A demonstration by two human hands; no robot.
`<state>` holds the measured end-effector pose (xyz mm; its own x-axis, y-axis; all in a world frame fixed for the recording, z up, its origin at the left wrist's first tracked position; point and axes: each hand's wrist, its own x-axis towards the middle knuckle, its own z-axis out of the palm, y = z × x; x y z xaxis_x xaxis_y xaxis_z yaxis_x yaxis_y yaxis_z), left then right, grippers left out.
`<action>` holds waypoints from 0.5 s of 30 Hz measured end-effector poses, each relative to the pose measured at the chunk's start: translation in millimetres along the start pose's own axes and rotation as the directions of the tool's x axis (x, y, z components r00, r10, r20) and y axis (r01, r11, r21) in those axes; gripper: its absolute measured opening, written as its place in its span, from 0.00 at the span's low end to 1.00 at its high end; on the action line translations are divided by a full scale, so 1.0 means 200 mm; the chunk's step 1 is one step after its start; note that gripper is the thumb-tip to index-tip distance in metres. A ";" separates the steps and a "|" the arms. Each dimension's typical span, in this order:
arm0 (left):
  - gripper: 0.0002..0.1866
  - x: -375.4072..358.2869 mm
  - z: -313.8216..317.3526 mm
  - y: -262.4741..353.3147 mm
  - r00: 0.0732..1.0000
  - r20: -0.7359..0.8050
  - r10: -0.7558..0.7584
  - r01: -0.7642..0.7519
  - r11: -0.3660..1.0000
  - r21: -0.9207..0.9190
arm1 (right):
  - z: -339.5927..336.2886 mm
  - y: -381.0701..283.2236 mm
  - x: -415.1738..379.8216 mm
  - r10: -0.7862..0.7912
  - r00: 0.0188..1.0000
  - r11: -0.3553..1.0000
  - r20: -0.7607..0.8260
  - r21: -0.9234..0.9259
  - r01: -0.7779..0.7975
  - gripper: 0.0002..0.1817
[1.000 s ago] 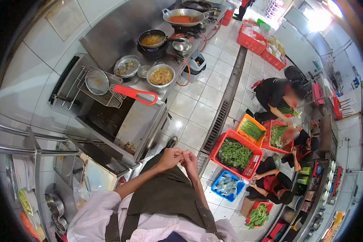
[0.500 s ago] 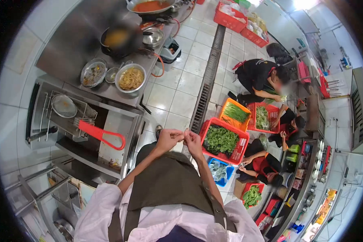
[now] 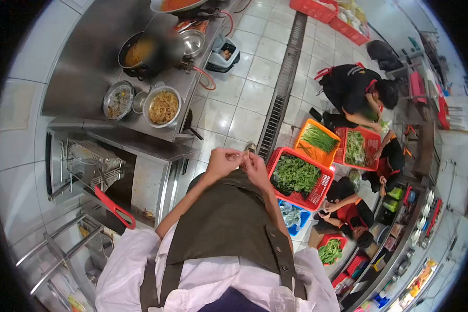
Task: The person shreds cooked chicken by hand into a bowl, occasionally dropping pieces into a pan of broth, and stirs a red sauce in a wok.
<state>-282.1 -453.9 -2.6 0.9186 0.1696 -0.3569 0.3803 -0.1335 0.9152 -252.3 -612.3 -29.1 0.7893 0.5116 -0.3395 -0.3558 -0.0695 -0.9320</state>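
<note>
Mid-frame, the left hand (image 3: 222, 164) and right hand (image 3: 256, 169) meet in narrow pinches, and any small piece between them, too tiny to confirm, could drop toward the red crate (image 3: 320, 192) just right of centre if fingertips slip.

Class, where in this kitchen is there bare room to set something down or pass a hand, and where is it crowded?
Bare: the floor tiles between the steel counter and the drain grate. Crowded: beyond the grate, where the orange crate and red crate sit close together near co-workers; also the counter around the food bowl.
</note>
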 end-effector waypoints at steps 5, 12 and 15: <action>0.13 0.19 0.07 0.31 0.995 -0.021 -0.100 0.086 0.934 -0.346 | -0.28 -0.17 0.31 0.010 0.976 0.993 0.216 0.115 -0.035 0.11; 0.14 0.34 0.04 0.30 0.981 -0.106 -0.160 0.053 0.757 -0.652 | -0.39 -0.50 0.61 0.119 0.860 0.926 0.497 0.256 -0.276 0.10; 0.17 0.40 -0.03 0.26 0.967 -0.148 -0.208 0.009 0.610 -0.793 | -0.34 -0.64 0.75 0.124 0.836 0.909 0.535 0.276 -0.311 0.11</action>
<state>-188.7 -442.0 17.6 0.7933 0.3366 -0.5074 0.1551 0.6941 0.7029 -54.6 -584.0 30.8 0.3482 0.8769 -0.3313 -0.7073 0.0138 -0.7068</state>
